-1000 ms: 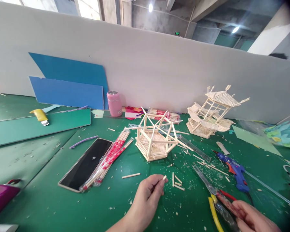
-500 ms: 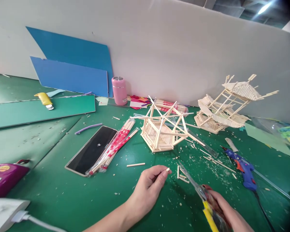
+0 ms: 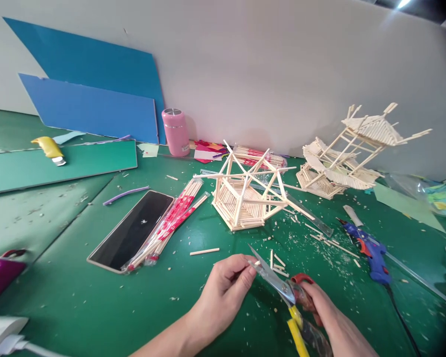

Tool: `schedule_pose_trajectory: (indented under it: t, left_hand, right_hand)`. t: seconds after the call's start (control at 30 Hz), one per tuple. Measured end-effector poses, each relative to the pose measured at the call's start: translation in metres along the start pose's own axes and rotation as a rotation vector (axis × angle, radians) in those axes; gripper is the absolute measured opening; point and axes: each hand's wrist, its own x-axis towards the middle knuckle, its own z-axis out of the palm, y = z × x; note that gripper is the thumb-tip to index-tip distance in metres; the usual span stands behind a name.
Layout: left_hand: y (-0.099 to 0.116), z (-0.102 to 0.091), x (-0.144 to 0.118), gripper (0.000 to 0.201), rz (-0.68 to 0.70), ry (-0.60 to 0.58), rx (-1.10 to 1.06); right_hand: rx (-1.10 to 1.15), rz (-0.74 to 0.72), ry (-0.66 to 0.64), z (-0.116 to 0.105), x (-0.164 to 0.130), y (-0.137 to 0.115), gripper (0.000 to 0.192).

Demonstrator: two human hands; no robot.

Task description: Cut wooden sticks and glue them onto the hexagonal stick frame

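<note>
My left hand (image 3: 228, 285) pinches a short wooden stick (image 3: 257, 263) between thumb and forefinger, only its tip showing. My right hand (image 3: 325, 310) is closed round the handles of a pair of scissors (image 3: 278, 285), one red and one wrapped in yellow. The parted blades reach the stick at my left fingertips. Just beyond the blades lie several cut stick pieces (image 3: 279, 260). Behind them stands an open frame of wooden sticks (image 3: 249, 198) on a planked base. One loose stick (image 3: 204, 252) lies left of it.
A phone (image 3: 134, 230) and bagged sticks (image 3: 171, 223) lie left. At right are a blue glue gun (image 3: 369, 253) with its cord and a tilted stick pavilion (image 3: 351, 153). A pink flask (image 3: 176, 131), blue boards (image 3: 92, 109) and yellow cutter (image 3: 49, 147) stand or lie farther back.
My right hand has brought the scissors left, so the blades now meet the stick in my left hand. The view has shifted slightly; my left hand keeps its pinch.
</note>
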Motion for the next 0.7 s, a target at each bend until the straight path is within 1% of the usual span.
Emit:
schedule_pose_trajectory:
  t: [0.13, 0.23, 0.33, 0.5, 0.7]
  left_hand:
    - [-0.002, 0.000, 0.001, 0.023, 0.011, -0.015, 0.006]
    - [-0.003, 0.000, 0.002, 0.023, 0.017, -0.018, 0.010]
    - [-0.003, 0.000, 0.002, 0.023, 0.013, -0.016, 0.017]
    - [-0.003, -0.001, 0.001, 0.025, 0.013, -0.015, 0.051]
    - [-0.003, -0.001, 0.002, 0.025, 0.023, -0.023, 0.068]
  right_hand:
    - [0.036, 0.051, -0.014, -0.002, -0.001, -0.009, 0.085]
    - [0.075, 0.105, -0.042, -0.002, -0.001, -0.012, 0.087]
    - [0.112, 0.120, -0.042, -0.002, 0.000, -0.014, 0.088]
    - [0.176, 0.096, -0.003, -0.002, 0.002, -0.018, 0.086]
    - [0.303, -0.050, 0.128, -0.003, 0.001, -0.021, 0.068]
